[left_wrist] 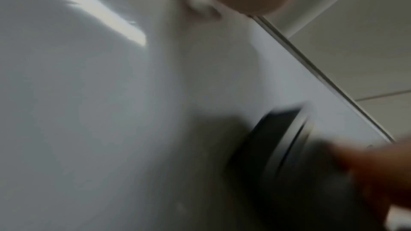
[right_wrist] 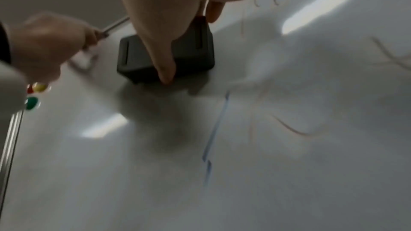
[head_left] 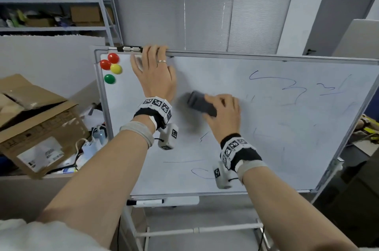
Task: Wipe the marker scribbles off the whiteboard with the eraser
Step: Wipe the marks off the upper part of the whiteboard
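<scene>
Dark eraser (head_left: 202, 103), gripped by the right hand (head_left: 222, 112), is risking missing the scribbles (head_left: 295, 86) at frame right; the left hand (head_left: 154, 72) is hooking the whiteboard (head_left: 205, 148) top.

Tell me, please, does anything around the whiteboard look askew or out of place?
The whiteboard sits tilted, its top edge sloping down to the right. Beside it, a cardboard box leans askew, flaps open. Nothing looks spilled or broken.

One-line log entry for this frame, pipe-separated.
phase: wiping | right hand: grips eraser on whiteboard | left hand: holds top edge | scribbles: remain, mostly right
</scene>
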Tool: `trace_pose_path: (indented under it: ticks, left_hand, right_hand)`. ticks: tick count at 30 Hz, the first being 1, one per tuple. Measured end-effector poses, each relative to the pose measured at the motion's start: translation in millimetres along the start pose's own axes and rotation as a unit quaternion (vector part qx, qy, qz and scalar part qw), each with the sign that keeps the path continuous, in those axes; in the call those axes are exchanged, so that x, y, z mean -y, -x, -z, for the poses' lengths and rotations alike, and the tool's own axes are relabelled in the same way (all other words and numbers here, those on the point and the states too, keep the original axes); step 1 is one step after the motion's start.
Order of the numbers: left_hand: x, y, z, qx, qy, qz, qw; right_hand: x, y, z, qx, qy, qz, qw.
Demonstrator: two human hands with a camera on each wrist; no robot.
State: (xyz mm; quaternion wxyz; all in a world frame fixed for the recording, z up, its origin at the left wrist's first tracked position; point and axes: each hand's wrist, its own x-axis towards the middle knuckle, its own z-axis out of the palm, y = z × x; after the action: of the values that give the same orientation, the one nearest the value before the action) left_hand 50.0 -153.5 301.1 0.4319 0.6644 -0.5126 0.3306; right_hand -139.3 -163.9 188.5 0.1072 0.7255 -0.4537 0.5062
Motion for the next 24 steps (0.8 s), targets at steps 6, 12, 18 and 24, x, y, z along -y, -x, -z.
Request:
trace_pose_path:
  ticks: [6,12,18,24]
  left_hand:
    - [-46.4,-5.3,-7.9,0.04,0.021,0.011,0.999]
    - [-68.8,-0.5,-21.7,0.019,0.051,-0.03,0.998]
    - [-61.6,1.2,-18.4,0.037,0.05,-0.044,0.997]
    - [-65.3,6.1,-19.5,0.027,0.049,-0.037,0.998]
  right_hand:
    - [-26.1,-10.6,18.4,-0.035,-0.012,-0.032,0.999]
    - [-43.3,-33.0,31.7,-0.075,-0.027,-0.027,0.996]
    - [-41.7,-18.8,16.4,0.011,0.0,0.029,1.0]
    - [-40.5,-48.9,31.0,-0.077,-0.023,0.009,0.997]
